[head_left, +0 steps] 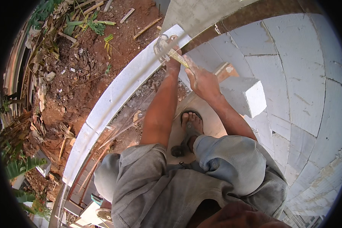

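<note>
My right hand (204,81) is wrapped round the pale, worn handle of a hammer (181,60). The greyish hammer head is over the far end of a white lightweight block (131,78) in a low row of such blocks. Just behind the hammer, my left hand (173,65) reaches to the same block end. A few of its fingertips show past the hammer, on or close to the block. The hammer hides most of those fingers, so I cannot tell how they are bent. A blurred grey string or wire (119,89) runs along the row, over the blocks.
A loose white block (255,98) stands right of my right forearm, by a wall of joined grey-white blocks (292,76). My sandalled foot (192,123) rests on a pale surface between. Left of the row lies reddish soil (74,95) with leaves and wood scraps.
</note>
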`<state>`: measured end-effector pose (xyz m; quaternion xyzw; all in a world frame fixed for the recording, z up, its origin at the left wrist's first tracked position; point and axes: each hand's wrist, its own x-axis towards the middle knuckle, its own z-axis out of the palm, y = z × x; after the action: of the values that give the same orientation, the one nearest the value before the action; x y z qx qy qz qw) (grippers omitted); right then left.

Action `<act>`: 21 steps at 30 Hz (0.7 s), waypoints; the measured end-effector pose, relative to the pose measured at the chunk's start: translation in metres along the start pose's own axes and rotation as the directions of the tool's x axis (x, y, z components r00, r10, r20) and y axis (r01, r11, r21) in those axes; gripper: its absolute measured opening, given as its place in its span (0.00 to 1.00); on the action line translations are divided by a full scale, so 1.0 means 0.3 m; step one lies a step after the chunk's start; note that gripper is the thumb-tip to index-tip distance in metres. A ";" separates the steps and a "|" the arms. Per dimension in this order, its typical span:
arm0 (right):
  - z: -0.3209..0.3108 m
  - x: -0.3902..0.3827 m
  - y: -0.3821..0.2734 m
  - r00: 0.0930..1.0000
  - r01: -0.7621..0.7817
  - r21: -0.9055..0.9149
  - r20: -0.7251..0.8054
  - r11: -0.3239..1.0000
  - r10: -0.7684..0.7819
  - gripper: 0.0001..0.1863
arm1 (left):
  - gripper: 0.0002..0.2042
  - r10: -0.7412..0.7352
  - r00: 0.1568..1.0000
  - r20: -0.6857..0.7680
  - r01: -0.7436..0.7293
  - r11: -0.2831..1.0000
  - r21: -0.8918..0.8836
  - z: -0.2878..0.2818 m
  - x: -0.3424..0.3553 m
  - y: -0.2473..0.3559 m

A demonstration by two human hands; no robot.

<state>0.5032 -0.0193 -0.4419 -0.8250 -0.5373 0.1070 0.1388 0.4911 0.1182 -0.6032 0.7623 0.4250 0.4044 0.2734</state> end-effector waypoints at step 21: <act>0.028 0.046 0.043 0.982 -0.146 -0.042 0.113 0.988 0.150 0.25 | 0.12 -0.247 0.967 0.056 0.253 0.939 -0.231 0.011 0.045 0.046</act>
<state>0.5169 -0.0105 -0.4547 -0.8573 -0.4834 0.1554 0.0851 0.5040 0.1229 -0.5894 0.6694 0.4634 0.4041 0.4169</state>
